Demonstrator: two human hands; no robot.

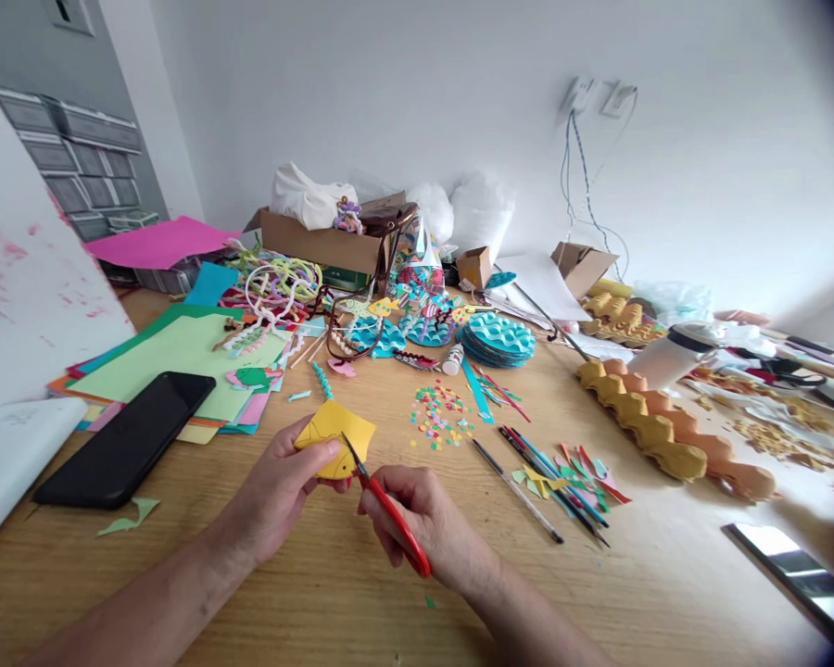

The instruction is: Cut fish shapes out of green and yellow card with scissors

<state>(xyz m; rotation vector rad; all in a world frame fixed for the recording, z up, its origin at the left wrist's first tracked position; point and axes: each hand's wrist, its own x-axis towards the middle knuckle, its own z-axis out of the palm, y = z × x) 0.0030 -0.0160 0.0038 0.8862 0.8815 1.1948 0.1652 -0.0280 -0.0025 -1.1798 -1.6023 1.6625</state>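
My left hand (286,482) pinches a piece of yellow paper (353,428) between thumb and fingers, low over the wooden table. A fish-like outline with a small dark eye is drawn on the paper. Something red shows at its lower edge, mostly hidden by the fingers. My right hand (423,519) is closed around red-handled scissors (398,523), whose blades reach the right side of the yellow paper. How far the blades are apart is hard to make out. A scrap of light green paper (129,517) lies left of my left forearm.
A black phone (129,440) rests by stacked coloured paper (173,357) on the left. Beyond my hands are confetti dots (441,412) and blue wavy discs (499,341). Pencils (552,482), paper scraps (590,477) and an egg-carton strip (639,421) lie to the right.
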